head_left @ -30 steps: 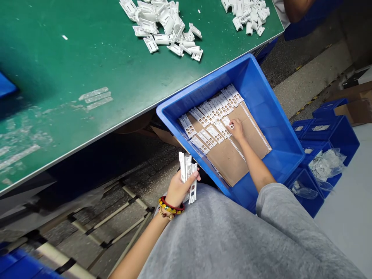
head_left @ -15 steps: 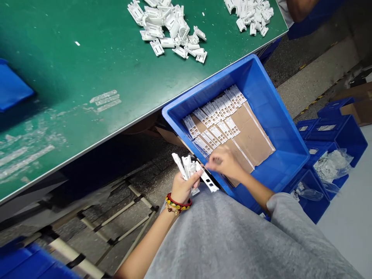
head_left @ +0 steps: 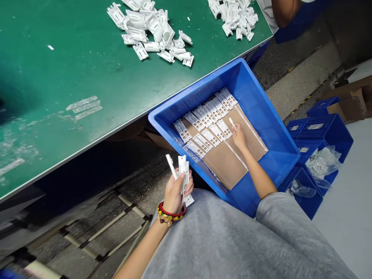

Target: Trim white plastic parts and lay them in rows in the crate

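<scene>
My left hand [head_left: 174, 189], with a beaded bracelet at the wrist, is closed round a bundle of flat white plastic strips [head_left: 182, 173] held upright above my lap. My right hand [head_left: 238, 135] reaches into the blue bin [head_left: 273, 128] and pinches one white strip [head_left: 232, 123] over the brown cardboard sheet [head_left: 229, 162]. Two rows of white strips [head_left: 203, 118] lie side by side on that cardboard, at the bin's far end, just left of my right hand.
A green table [head_left: 87, 77] carries a heap of white plastic clips [head_left: 154, 31] and a second heap [head_left: 232, 15] near another person's arm [head_left: 283, 9]. Smaller blue bins [head_left: 322, 131] with bagged parts and cardboard boxes [head_left: 348, 104] stand on the floor at right.
My right hand went from the bin to the bundle in my left hand, took one strip, and has carried it back over the cardboard. The left hand's bundle stayed near my lap.
</scene>
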Demonstrator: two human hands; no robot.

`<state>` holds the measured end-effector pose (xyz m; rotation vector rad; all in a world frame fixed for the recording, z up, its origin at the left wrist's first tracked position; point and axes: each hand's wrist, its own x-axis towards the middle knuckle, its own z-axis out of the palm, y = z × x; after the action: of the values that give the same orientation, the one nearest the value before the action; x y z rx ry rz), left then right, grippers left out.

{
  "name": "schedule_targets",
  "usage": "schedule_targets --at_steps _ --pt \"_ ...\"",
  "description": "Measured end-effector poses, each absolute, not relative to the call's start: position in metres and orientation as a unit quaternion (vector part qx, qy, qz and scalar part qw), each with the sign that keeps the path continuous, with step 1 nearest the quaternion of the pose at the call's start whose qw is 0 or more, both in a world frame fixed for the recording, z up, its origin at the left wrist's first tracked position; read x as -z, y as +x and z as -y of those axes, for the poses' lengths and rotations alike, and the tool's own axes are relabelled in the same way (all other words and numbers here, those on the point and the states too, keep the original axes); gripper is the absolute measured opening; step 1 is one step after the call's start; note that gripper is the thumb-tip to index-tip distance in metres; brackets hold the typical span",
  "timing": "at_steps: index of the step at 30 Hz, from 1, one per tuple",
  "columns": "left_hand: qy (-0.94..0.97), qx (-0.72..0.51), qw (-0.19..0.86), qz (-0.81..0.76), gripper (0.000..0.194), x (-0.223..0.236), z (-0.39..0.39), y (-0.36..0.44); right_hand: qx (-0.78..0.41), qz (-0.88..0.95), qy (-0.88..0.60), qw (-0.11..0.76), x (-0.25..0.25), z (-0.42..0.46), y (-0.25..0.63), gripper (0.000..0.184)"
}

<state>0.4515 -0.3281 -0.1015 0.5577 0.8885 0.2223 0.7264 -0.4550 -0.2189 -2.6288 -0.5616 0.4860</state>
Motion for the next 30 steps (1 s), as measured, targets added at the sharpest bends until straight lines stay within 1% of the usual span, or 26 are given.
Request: schedule_targets --at_steps 4,10,13,16,18,20,21,23,24,26,28,30 --pt "0.305 -0.088 0.837 -0.445 0.040 0.100 0.331 0.449 -0.145 0.219 -0.950 0.171 0.251 0.455 0.751 0.020" --pt "0.364 -0.078 0.787 -0.491 0.045 0.103 0.337 0.451 -0.108 0.241 -0.956 0.130 0.266 0.447 0.751 0.018" --pt "0.389 -0.078 0.767 -0.505 0.048 0.102 0.339 0.455 -0.105 0.253 -0.954 0.118 0.266 0.445 0.753 0.021" --pt "0.404 -0.084 0.754 -0.512 0.046 0.099 0.340 0.459 -0.079 0.250 -0.957 0.125 0.254 0.441 0.749 0.031" --pt "0.408 -0.083 0.751 -0.513 0.043 0.097 0.341 0.462 -0.052 0.239 -0.955 0.167 0.235 0.437 0.736 0.038" --pt "0.412 -0.078 0.751 -0.510 0.041 0.097 0.341 0.464 -0.073 0.246 -0.932 0.257 0.207 0.433 0.711 0.043" --pt "0.414 -0.078 0.751 -0.509 0.040 0.097 0.342 0.465 -0.122 0.265 -0.903 0.316 0.191 0.431 0.693 0.048" --pt "0.418 -0.081 0.749 -0.508 0.040 0.096 0.343 0.467 -0.287 0.337 -0.786 0.432 0.158 0.429 0.653 0.057" --pt "0.419 -0.079 0.748 -0.508 0.040 0.096 0.343 0.468 -0.359 0.360 -0.730 0.457 0.143 0.428 0.632 0.053" --pt "0.423 -0.064 0.752 -0.501 0.040 0.095 0.345 0.471 -0.424 0.344 -0.681 0.488 0.121 0.427 0.600 0.043" --pt "0.428 -0.055 0.757 -0.492 0.039 0.094 0.346 0.472 -0.421 0.268 -0.671 0.549 0.114 0.426 0.589 0.042" --pt "0.427 -0.058 0.763 -0.482 0.038 0.095 0.345 0.472 -0.369 0.161 -0.674 0.619 0.123 0.426 0.605 0.045"
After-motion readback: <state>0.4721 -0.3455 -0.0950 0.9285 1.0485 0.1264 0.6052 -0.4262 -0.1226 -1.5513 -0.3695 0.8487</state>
